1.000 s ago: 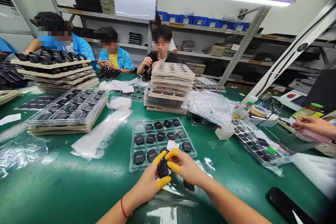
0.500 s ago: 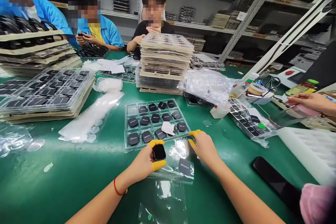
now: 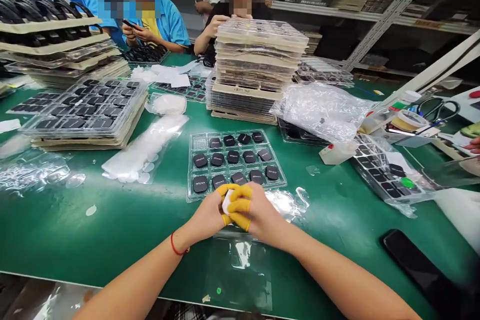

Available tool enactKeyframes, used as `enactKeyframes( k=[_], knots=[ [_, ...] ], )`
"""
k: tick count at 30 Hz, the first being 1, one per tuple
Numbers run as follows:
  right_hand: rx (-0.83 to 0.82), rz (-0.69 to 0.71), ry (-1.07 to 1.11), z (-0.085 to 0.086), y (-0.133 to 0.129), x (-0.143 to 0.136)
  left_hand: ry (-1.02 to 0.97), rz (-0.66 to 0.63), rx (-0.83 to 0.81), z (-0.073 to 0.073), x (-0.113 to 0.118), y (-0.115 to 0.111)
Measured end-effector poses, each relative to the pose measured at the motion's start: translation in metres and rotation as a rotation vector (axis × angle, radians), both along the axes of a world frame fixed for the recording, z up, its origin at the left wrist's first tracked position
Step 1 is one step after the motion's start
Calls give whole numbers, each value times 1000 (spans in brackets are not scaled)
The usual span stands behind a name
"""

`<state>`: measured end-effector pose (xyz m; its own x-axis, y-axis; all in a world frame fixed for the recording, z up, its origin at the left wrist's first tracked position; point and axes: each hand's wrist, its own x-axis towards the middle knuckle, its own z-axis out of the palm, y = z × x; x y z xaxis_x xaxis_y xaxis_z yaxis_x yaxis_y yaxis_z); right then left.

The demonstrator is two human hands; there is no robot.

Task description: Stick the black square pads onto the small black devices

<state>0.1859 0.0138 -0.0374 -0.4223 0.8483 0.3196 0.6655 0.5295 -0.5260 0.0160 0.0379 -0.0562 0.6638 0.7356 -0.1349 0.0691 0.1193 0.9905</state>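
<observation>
My left hand (image 3: 204, 217) is closed around a small square smartwatch body, now almost wholly covered by fingers and cloth. Pressed against it is a white wipe (image 3: 226, 204), pinched in my right hand (image 3: 264, 215). Yellow finger cots cover fingertips on both hands. Just beyond them lies a clear plastic tray (image 3: 282, 183) with rows of black rounded-square pieces (image 3: 233, 156) in its pockets; the far left pocket shows no black piece. Beneath and in front of my hands are clear plastic sheets (image 3: 243, 272) on the green table.
Tall tray stacks stand at centre back (image 3: 258, 57) and left (image 3: 86, 110). A bag of white discs (image 3: 146, 152) lies left of the tray, crumpled plastic (image 3: 326, 110) right. A black phone-like slab (image 3: 412, 260) rests at right. Several co-workers sit opposite; another person's hand shows at right.
My right hand has picked the white wipe off the tray and brought it onto the smartwatch body in my left hand. The view has shifted and tilted downward.
</observation>
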Motion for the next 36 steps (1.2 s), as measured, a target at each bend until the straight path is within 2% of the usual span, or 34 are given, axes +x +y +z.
enactKeyframes(
  k=[2,6,10,14,19,21,23,25,27,31,34,36],
  knots=[
    [93,7,-30,-1,-4,-7,0,-14,26,0,1,-2],
    [171,-90,-66,-10,-2,-9,-30,13,-74,-3,1,-4],
    [228,-34,-127,-16,-9,-12,33,-8,68,-4,-1,-3],
    [243,-162,-56,-19,-1,-11,34,-8,1,-6,0,-4],
    [-7,-336,66,-18,17,13,15,50,-80,-5,0,-2],
    [-136,-359,121,-13,19,27,-28,108,-103,-1,-3,0],
    [-345,-305,209,-4,18,40,-109,182,-136,5,-6,4],
    [-598,-189,274,9,14,51,-205,249,-185,10,-10,7],
    [-732,-104,298,21,11,57,-287,292,-250,15,-13,9],
    [-620,-153,270,38,5,55,-400,269,-552,17,-18,11],
    [-479,-189,170,41,3,52,-420,277,-792,13,-19,11],
    [-368,-164,64,41,2,51,-402,279,-890,11,-18,11]
  ],
)
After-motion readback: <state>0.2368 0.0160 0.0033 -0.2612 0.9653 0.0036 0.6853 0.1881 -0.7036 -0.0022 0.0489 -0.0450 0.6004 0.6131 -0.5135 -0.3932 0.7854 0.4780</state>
